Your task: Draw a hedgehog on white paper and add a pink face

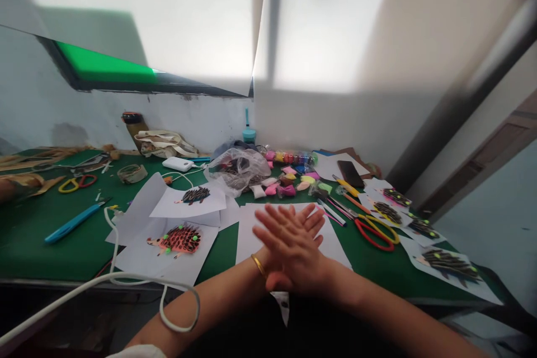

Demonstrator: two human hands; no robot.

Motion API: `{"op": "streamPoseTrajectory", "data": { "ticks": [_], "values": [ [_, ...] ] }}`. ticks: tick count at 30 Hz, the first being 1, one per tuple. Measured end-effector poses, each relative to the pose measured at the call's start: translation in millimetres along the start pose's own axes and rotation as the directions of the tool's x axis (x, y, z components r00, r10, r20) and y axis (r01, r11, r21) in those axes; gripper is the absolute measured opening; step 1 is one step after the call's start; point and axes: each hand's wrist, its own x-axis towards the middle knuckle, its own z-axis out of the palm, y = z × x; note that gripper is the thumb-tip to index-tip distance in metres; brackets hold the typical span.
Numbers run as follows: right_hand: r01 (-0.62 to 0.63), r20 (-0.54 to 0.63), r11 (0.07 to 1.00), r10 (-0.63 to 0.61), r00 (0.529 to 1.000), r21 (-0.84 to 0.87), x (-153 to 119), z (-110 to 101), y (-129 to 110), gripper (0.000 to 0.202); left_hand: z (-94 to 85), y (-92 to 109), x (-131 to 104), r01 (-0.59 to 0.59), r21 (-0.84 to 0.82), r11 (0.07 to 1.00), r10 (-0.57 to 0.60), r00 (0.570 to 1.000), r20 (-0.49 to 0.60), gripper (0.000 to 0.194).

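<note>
My right hand (296,251) lies across my left hand (310,221), palm against palm, above the table's front edge. The fingers of both hands are stretched out. Whatever may be between the palms is hidden. A gold bangle (259,265) circles my left wrist. Blank white paper (249,229) lies on the table just beyond and under the hands. Left of it is a sheet with a pink hedgehog picture (180,239) bearing green dots. Behind the hands, small colourful packets (287,187), seemingly modelling clay, are piled up.
Red-and-yellow scissors (377,232) and several hedgehog pictures (448,264) lie at right, near a dark phone (350,173). A plastic bag (239,170) sits at the back. At left are a blue cutter (78,224) and other scissors (78,183). A white cable (96,285) crosses the front left.
</note>
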Motion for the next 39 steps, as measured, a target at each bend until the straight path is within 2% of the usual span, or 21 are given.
{"op": "streamPoseTrajectory", "data": {
  "ticks": [3, 4, 5, 7, 9, 11, 12, 15, 17, 20, 22, 25, 26, 28, 30, 32, 34, 35, 36, 38, 39],
  "values": [
    [-0.209, -0.091, 0.976, 0.203, 0.975, -0.060, 3, -4, 30, 0.084, 0.4, 6, -7, 0.139, -0.021, 0.990, -0.135, 0.980, 0.148, 0.049],
    [-0.261, -0.092, 0.961, 0.252, 0.963, -0.097, 0, -2, 37, 0.084, -3.2, 13, -7, 0.209, -0.056, 0.976, -0.189, 0.951, 0.245, 0.047],
    [-0.273, -0.067, 0.954, 0.267, 0.961, -0.123, -6, 1, 41, 0.085, -8.0, 21, -6, 0.228, -0.095, 0.969, -0.194, 0.939, 0.282, 0.047],
    [-0.210, 0.015, 0.974, 0.212, 0.977, -0.089, -16, 6, 36, 0.082, -17.8, 33, 1, 0.285, -0.142, 0.948, -0.246, 0.938, 0.244, 0.055],
    [-0.159, 0.099, 0.987, 0.158, 0.983, 0.005, -21, 10, 19, 0.089, -24.3, 33, 7, 0.202, -0.179, 0.963, -0.185, 0.977, 0.108, 0.063],
    [-0.138, 0.167, 0.988, 0.124, 0.978, 0.071, -18, 7, 3, 0.091, -25.0, 21, 7, 0.079, -0.142, 0.987, -0.076, 0.997, 0.027, 0.062],
    [-0.128, 0.166, 0.988, 0.112, 0.980, 0.088, -14, 5, 0, 0.088, -23.5, 13, 4, 0.057, -0.134, 0.989, -0.056, 0.998, 0.013, 0.057],
    [-0.214, 0.002, 0.972, 0.215, 0.977, 0.093, -4, -2, 12, 0.083, -16.9, -5, -5, 0.085, -0.082, 0.993, -0.080, 0.994, 0.069, 0.052],
    [-0.234, -0.042, 0.971, 0.236, 0.971, 0.050, -6, -2, 29, 0.085, -15.4, -4, -5, 0.170, -0.057, 0.984, -0.161, 0.977, 0.139, 0.051],
    [-0.222, 0.050, 0.975, 0.221, 0.974, 0.017, -17, 4, 36, 0.081, -20.5, 7, 5, 0.219, -0.089, 0.972, -0.201, 0.963, 0.178, 0.059],
    [-0.178, 0.147, 0.980, 0.164, 0.975, 0.090, -22, 8, 25, 0.087, -26.0, 8, 12, 0.148, -0.097, 0.984, -0.141, 0.987, 0.075, 0.061],
    [-0.106, 0.231, 0.982, 0.068, 0.971, 0.154, -20, 7, 9, 0.087, -29.7, -2, 11, 0.115, -0.089, 0.989, -0.111, 0.993, 0.043, 0.057],
    [-0.093, 0.225, 0.983, 0.056, 0.973, 0.158, -18, 6, 10, 0.086, -29.0, -6, 8, 0.106, -0.086, 0.991, -0.103, 0.994, 0.040, 0.055],
    [-0.146, 0.130, 0.981, 0.130, 0.983, 0.124, -16, 5, 23, 0.087, -25.6, -7, 2, 0.120, -0.083, 0.989, -0.115, 0.991, 0.061, 0.054],
    [-0.219, 0.049, 0.975, 0.217, 0.975, 0.042, -18, 5, 40, 0.088, -21.6, 1, 1, 0.221, -0.111, 0.969, -0.199, 0.963, 0.180, 0.056],
    [-0.255, 0.078, 0.967, 0.255, 0.964, -0.011, -22, 6, 48, 0.086, -19.3, 13, 5, 0.319, -0.150, 0.936, -0.278, 0.929, 0.244, 0.060],
    [-0.215, 0.147, 0.976, 0.207, 0.967, 0.039, -24, 5, 42, 0.087, -18.7, 19, 9, 0.267, -0.220, 0.938, -0.238, 0.960, 0.149, 0.064],
    [-0.175, 0.174, 0.981, 0.158, 0.972, 0.086, -23, 4, 36, 0.090, -18.7, 18, 10, 0.181, -0.251, 0.951, -0.177, 0.983, 0.041, 0.062],
    [-0.134, 0.210, 0.983, 0.106, 0.972, 0.123, -21, 3, 30, 0.091, -18.5, 15, 9, 0.137, -0.256, 0.957, -0.139, 0.990, 0.010, 0.059],
    [-0.080, 0.230, 0.984, 0.042, 0.972, 0.162, -17, 1, 26, 0.090, -17.5, 6, 5, 0.147, -0.252, 0.956, -0.149, 0.989, 0.013, 0.053],
    [-0.105, 0.195, 0.983, 0.074, 0.978, 0.151, -15, 1, 30, 0.090, -16.7, 2, 2, 0.204, -0.242, 0.949, -0.195, 0.979, 0.061, 0.051]
  ]
}}
